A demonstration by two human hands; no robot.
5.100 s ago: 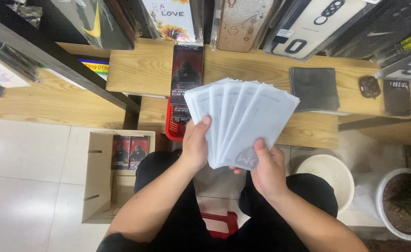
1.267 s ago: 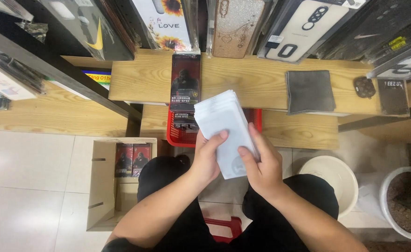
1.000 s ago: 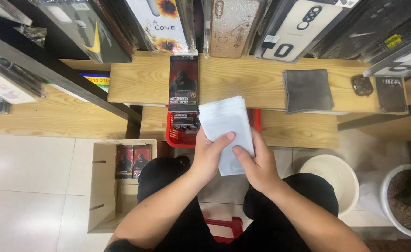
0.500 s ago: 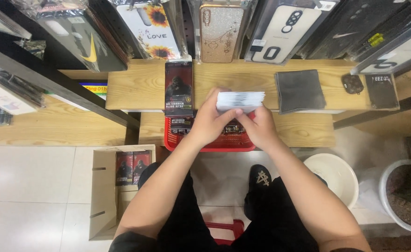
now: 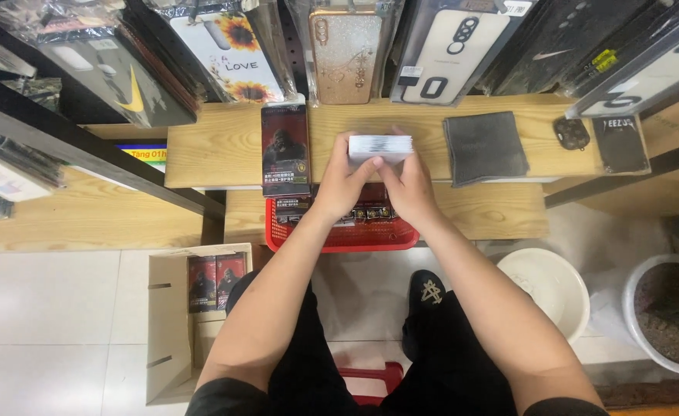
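Note:
Both my hands hold a squared-up stack of thin white packets (image 5: 380, 146) edge-on over the upper wooden shelf (image 5: 224, 150). My left hand (image 5: 347, 181) grips the stack's left side, thumb near its top edge. My right hand (image 5: 409, 185) grips its right side. A dark flat box with a gorilla picture (image 5: 285, 150) lies on the shelf just left of my left hand. Under my wrists sits a red plastic basket (image 5: 339, 235) with several small dark packs, on the lower shelf.
A dark grey cloth (image 5: 484, 146) and small black items (image 5: 620, 142) lie on the shelf to the right. Phone cases (image 5: 347, 46) hang above. A cardboard box (image 5: 174, 323) stands on the floor at left, a white bucket (image 5: 543, 289) and a plant pot (image 5: 667, 312) at right.
The fanned white packets were gathered into one stack. Both hands then carried it forward from above my lap to the upper shelf and turned it edge-on.

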